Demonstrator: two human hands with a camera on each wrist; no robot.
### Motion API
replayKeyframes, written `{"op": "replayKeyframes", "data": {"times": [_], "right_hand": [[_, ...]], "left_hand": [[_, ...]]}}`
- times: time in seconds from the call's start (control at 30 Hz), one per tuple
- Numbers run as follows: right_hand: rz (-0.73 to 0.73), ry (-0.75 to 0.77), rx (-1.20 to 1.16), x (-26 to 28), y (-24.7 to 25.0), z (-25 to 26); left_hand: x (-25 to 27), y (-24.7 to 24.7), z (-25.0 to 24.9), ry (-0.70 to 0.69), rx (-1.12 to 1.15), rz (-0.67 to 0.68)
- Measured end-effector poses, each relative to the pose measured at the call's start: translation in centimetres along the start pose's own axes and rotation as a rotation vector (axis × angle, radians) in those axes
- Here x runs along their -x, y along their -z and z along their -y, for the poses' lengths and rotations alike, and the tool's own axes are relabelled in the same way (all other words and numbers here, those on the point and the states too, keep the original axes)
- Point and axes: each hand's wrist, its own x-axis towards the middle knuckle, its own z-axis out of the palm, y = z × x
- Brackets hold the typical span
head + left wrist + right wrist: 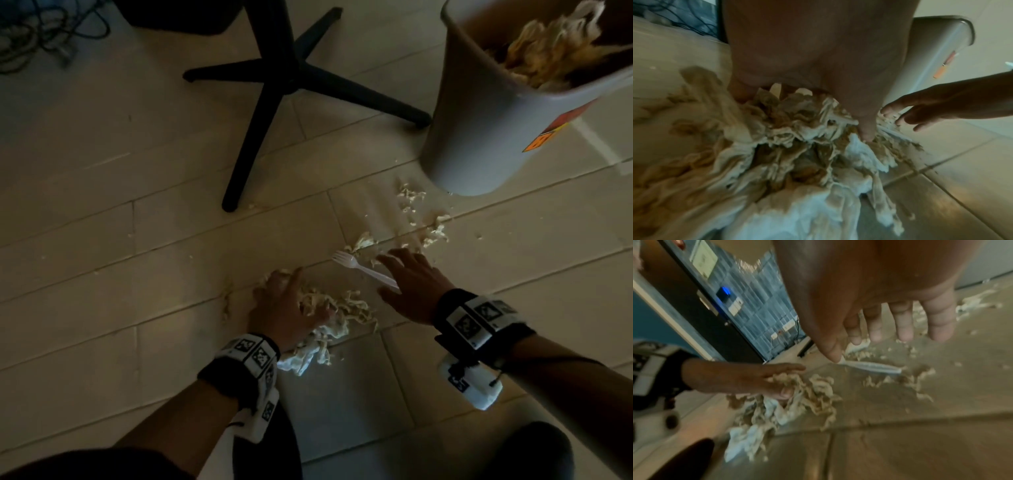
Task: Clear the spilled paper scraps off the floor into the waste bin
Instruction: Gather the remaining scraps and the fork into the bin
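A heap of shredded, pale paper scraps (342, 308) lies on the tiled floor in front of me. My left hand (296, 299) digs into its left side, fingers and thumb curled round a bunch of scraps (797, 138). My right hand (385, 275) hovers with its fingers spread just above a white plastic fork (363, 270); in the right wrist view its thumb tip touches the fork (871, 366). Thinner scattered scraps (435, 233) trail toward the grey waste bin (479, 144) at the upper right, which holds more scraps (555, 44).
A black chair base (284, 78) spreads its legs across the floor behind the heap, one leg ending near the bin. Tangled cables (41, 37) lie at the far left. My knees show dark at the bottom edge.
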Motion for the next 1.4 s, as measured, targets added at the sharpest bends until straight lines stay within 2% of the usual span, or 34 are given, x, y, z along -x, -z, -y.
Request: {"op": "replayKeyframes", "data": {"times": [0.1, 0.2, 0.3, 0.43, 0.53, 0.67, 0.77, 0.83, 0.93, 1.07, 1.17, 1.4], "right_hand": [[0.03, 0.002, 0.037, 0.2, -1.4, -0.1], [-0.053, 0.031, -0.019, 0.8, -1.5, 0.3], [-0.142, 0.072, -0.178, 1.3, -1.4, 1.1], [-0.169, -0.015, -0.561, 1.6, -1.5, 2.0], [-0.131, -0.157, -0.93, 1.5, -1.6, 2.4], [0.068, -0.355, -1.428, 1.4, -1.5, 3.0], [0.174, -0.34, -1.643, 1.3, -0.8, 3.4], [0.254, -0.272, -1.798, 1.2, -0.4, 3.4], [0.347, -0.156, -1.951, 1.4, 0.0, 3.3], [0.25, -0.159, -1.938, 1.6, 0.0, 2.9], [0.187, -0.142, -1.908, 1.8, 0.2, 2.8], [0.078, -0.217, -1.878, 1.5, -1.0, 3.6]], "left_hand": [[0.0, -0.9, -0.9, -0.072, -0.005, -0.053], [-0.4, -1.5, -1.2, -0.152, 0.004, -0.118], [-1.1, -1.7, -1.5, -0.23, -0.002, -0.105], [-2.5, -1.3, -2.0, -0.28, 0.123, -0.109], [-2.9, 0.0, -3.2, -0.322, 0.243, -0.21], [-1.9, 1.4, -5.9, -0.507, 0.391, -0.38], [-0.6, 1.5, -8.3, -0.638, 0.469, -0.407], [0.3, 1.5, -9.5, -0.692, 0.521, -0.373], [1.2, 1.5, -10.7, -0.688, 0.651, -0.241], [1.0, 1.1, -11.0, -0.7, 0.623, -0.22], [0.5, 0.7, -10.7, -0.655, 0.604, -0.179], [0.6, 1.5, -9.4, -0.721, 0.756, 0.066]]}}
